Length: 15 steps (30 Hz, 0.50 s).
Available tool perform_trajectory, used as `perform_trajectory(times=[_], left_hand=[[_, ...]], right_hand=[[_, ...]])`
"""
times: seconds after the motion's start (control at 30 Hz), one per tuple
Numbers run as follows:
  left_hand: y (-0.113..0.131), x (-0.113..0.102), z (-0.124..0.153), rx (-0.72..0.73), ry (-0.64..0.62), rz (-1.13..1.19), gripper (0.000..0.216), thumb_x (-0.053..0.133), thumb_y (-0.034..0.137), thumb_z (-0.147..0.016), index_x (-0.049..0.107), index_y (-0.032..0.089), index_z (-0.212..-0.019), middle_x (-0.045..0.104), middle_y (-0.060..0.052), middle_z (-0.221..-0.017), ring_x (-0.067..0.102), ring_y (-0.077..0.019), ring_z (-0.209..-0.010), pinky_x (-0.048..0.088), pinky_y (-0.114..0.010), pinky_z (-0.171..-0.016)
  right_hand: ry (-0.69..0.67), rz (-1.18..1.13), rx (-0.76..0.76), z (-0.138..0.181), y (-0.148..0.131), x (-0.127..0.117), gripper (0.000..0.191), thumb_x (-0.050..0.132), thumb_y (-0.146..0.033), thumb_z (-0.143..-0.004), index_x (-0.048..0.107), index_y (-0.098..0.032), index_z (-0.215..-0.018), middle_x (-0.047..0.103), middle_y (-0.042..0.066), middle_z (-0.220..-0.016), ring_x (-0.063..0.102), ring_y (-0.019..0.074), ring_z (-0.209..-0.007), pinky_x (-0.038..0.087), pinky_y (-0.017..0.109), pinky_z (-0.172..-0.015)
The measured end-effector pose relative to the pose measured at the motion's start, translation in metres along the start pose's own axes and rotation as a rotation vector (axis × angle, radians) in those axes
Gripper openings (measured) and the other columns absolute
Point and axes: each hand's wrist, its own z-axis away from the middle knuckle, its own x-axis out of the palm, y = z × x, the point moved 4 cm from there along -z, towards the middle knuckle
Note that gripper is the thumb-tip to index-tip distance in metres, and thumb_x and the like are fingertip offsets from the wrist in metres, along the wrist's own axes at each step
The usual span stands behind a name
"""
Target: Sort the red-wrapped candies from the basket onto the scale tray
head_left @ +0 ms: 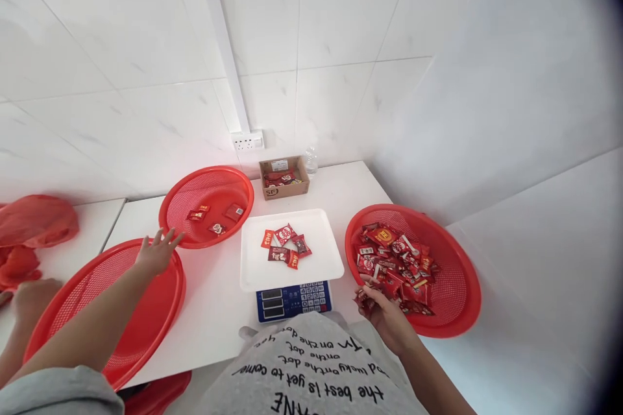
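My left hand [157, 254] stretches over the far rim of the near-left red basket [176, 285], with its fingers spread and nothing seen in them. Beyond its fingertips stands another red basket [226, 175] with several small packets at the bottom. My right hand [389, 321] has its fingers closed on red snack packets [364, 298] at the near-left rim of the right red basket [457, 301]. That basket holds a heap of red packets [389, 259]. Between my hands, several packets [287, 249] lie on the white pan [253, 272] of a scale.
The scale's blue keypad panel [294, 301] faces me. A small cardboard box [287, 190] with packets stands behind it, beside a clear plastic bottle [310, 159]. At far left are red bags [39, 220] and another person's hand [32, 301]. A tiled wall [341, 104] bounds the back.
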Motion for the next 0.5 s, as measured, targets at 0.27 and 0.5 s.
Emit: perform_trajectory(times=[0.27, 0.5], left_hand=[[-0.013, 0.011, -0.001, 0.178, -0.031, 0.042, 0.058, 0.055, 0.015, -0.063, 0.054, 0.021, -0.121, 0.052, -0.013, -0.130, 0.040, -0.0285, -0.127, 0.023, -0.043, -0.105], [-0.068, 0.039, 0.016, 0.026, -0.104, 0.148, 0.048, 0.057, 0.039, -0.072, 0.056, 0.012, -0.112, 0.058, -0.016, -0.120, 0.046, -0.0288, -0.118, 0.039, -0.035, -0.090]], right_hand=[[0.009, -0.007, -0.041, 0.010, 0.004, 0.008, 0.039, 0.076, -0.035, -0.061, 0.059, -0.026, -0.095, 0.065, -0.002, -0.073, 0.058, 0.0130, -0.063, 0.044, 0.023, -0.053], [0.077, -0.019, -0.058, 0.018, 0.007, -0.002, 0.043, 0.077, -0.034, -0.060, 0.060, -0.027, -0.098, 0.064, -0.003, -0.074, 0.056, 0.0123, -0.063, 0.044, 0.022, -0.052]])
